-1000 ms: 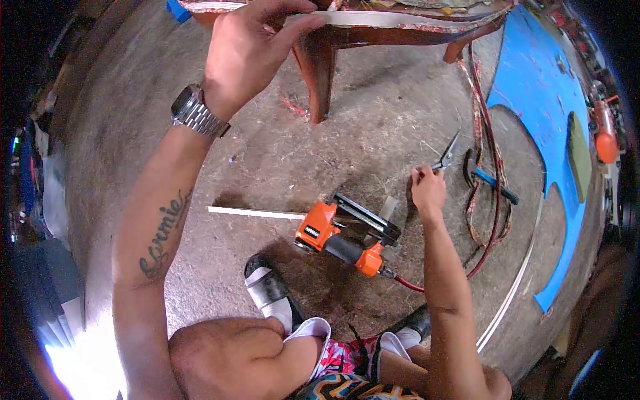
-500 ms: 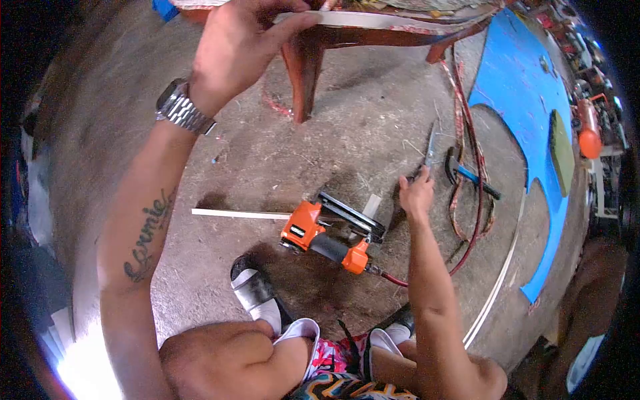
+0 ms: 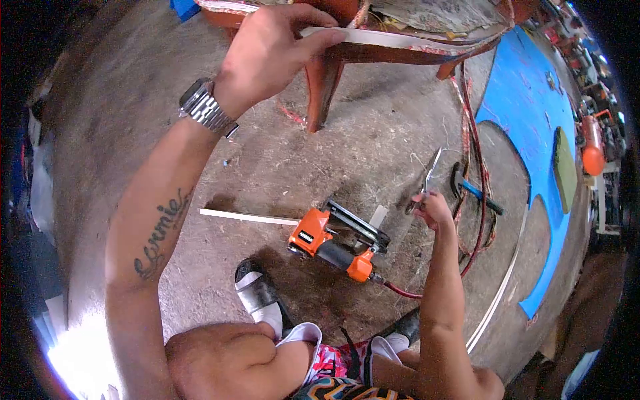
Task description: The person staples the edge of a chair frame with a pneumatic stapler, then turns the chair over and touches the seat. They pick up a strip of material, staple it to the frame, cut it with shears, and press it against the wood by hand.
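Observation:
At the top, my left hand (image 3: 277, 50) pinches a white strip (image 3: 387, 39) against the front edge of a wooden chair frame (image 3: 324, 87). A watch is on that wrist. My right hand (image 3: 433, 208), right of centre, grips the handles of a pair of scissors (image 3: 432, 168), whose blades point up and away. An orange and black nail gun (image 3: 333, 245) lies on the floor left of my right hand, with a red hose (image 3: 398, 291) joined to its end.
A hammer (image 3: 477, 190) and cords lie right of the scissors. Blue sheet material (image 3: 527, 100) with a green pad (image 3: 565, 170) spreads further right. A pale strip (image 3: 250, 217) lies by the nail gun. At the far right stands an orange tank (image 3: 593, 160).
My right hand has picked the scissors up from the floor, and their blades now stand apart from the ground. The whole view has shifted slightly. My left hand keeps its pinch on the strip.

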A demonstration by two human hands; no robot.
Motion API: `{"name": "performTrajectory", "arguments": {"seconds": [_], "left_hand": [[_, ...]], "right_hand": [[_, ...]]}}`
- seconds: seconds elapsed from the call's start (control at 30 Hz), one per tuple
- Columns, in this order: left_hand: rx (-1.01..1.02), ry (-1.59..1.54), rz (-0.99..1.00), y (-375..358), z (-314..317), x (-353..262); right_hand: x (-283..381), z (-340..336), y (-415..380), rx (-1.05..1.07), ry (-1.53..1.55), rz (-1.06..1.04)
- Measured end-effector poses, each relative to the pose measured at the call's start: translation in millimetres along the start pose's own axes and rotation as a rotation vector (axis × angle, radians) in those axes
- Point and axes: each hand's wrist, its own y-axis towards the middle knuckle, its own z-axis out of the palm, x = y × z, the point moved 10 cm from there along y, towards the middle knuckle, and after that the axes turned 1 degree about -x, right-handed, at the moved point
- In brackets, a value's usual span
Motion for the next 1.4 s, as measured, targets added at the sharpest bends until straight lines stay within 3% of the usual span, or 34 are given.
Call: {"name": "performTrajectory", "arguments": {"seconds": [0.03,0.13,0.3,0.37,0.47,0.63,1.07,1.4], "left_hand": [[0.008,-0.007,-0.006,0.4,-1.4,-1.6],[0.036,-0.046,-0.042,1.6,-3.1,-5.1],[0.104,-0.088,-0.171,3.0,-4.6,-5.7],[0.132,-0.099,-0.228,2.2,-3.5,-5.8],[0.178,-0.141,-0.205,5.2,0.8,1.9],[0.229,-0.185,-0.195,7.3,6.2,10.6],[0.351,-0.282,-0.219,3.1,24.5,30.5],[0.281,-0.34,-0.221,1.5,21.6,22.3]], "right_hand": [[10.7,24.0,-17.8,0.17,0.51,-0.003],[53.2,86.4,-71.5,0.32,0.54,-0.451],[78.9,173.6,-129.7,0.496,0.412,-0.563],[105.8,187.9,-162.7,0.525,0.242,-0.739],[119.0,196.6,-157.4,0.532,0.315,-0.693],[151.7,187.5,-157.4,0.519,0.32,-0.805],[160.8,179.8,-151.5,0.41,0.323,-0.8],[164.1,173.4,-150.0,0.292,0.181,-0.867]]}}
